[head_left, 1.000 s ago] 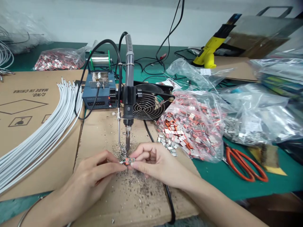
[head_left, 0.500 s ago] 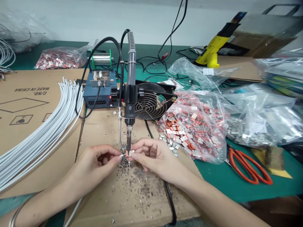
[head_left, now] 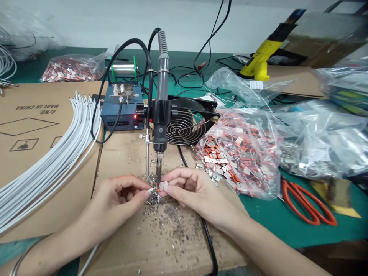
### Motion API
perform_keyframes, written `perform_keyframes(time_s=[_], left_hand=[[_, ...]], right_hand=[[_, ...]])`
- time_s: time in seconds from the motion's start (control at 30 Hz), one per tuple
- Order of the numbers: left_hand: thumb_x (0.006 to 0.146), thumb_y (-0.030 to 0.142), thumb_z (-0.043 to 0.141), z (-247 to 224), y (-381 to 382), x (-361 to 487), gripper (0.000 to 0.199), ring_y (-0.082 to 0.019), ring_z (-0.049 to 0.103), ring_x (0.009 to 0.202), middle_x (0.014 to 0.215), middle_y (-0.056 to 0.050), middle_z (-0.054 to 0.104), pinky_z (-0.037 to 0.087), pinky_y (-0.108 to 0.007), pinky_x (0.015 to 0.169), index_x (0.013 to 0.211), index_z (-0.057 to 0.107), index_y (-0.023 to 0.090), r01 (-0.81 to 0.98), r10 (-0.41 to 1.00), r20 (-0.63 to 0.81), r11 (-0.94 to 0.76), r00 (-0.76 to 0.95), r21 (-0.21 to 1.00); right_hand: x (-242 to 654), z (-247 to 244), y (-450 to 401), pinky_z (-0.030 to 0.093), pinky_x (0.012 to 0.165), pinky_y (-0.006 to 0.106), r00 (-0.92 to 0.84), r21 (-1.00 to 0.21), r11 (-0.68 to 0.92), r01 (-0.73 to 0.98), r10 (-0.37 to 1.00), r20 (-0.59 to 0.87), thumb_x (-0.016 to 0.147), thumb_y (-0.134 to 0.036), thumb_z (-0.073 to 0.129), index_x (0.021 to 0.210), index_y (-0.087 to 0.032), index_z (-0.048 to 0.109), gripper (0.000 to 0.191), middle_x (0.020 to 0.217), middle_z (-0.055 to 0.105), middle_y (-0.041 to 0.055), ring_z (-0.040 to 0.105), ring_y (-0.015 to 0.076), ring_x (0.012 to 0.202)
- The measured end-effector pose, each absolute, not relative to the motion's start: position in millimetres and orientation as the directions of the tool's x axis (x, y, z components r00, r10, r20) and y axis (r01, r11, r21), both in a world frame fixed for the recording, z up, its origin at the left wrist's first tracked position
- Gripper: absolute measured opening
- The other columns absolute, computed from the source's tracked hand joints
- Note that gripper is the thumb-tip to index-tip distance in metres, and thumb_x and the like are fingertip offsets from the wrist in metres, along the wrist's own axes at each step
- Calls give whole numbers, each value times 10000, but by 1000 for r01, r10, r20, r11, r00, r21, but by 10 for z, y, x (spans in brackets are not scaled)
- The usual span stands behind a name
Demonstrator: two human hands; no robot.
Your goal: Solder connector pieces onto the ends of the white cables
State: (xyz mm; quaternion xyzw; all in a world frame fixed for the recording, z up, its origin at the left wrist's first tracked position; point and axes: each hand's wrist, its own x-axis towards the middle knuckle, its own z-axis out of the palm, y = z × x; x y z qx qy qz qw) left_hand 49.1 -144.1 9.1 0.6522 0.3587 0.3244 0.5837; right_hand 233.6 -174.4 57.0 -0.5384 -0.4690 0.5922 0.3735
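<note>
Between thumb and forefinger my left hand [head_left: 126,199] pinches the end of a white cable [head_left: 150,189]. My right hand [head_left: 186,189] pinches a small orange and white connector [head_left: 163,186] by its right side. The cable end and connector meet under the tip of a soldering iron [head_left: 159,168], held upright in a stand. Whether the tip touches them is too small to tell. Bits of solder [head_left: 156,199] are scattered beneath, on the cardboard [head_left: 120,245].
A bundle of white cables [head_left: 63,153] lies left. Behind are a blue soldering station [head_left: 122,115], solder spool [head_left: 123,68] and black fan [head_left: 184,122]. To the right are a bag of connectors [head_left: 244,153], orange-handled scissors [head_left: 309,203] and a yellow heat gun [head_left: 258,57].
The view has shifted slightly, so most things sit a little differently in the picture. The connector has moved slightly relative to the iron's tip, which now overlaps its left part. Both hands keep their grip.
</note>
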Motion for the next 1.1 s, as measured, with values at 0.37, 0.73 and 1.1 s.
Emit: perform_keyframes(time_s=[0.37,0.73,1.1], left_hand=[[778,250,600,125,-1375,482,151,-84,573,596,673,-11,677,432,-137,537,753,704,143,48,813,10,-46,583,998],[792,320,575,64,-1391,464,209,-97,513,592,691,-15,656,377,-184,524,775,696,150,153,825,-37,-61,564,986],[800,316,583,82,-1439,469,211,-110,547,618,701,-24,664,413,-182,537,804,705,145,99,823,-15,-51,568,994]], right_hand=[[2346,533,-1740,449,535,153,-163,-965,-258,44,951,-262,744,-150,684,820,-144,639,89,700,701,22,623,71,595],[2303,527,-1741,395,500,153,-117,-961,-243,129,959,-258,713,-159,676,788,-142,633,88,659,666,3,565,57,554],[2347,557,-1760,422,565,186,-159,-945,-275,179,940,-303,725,-233,694,824,-130,633,155,729,696,51,593,87,619]])
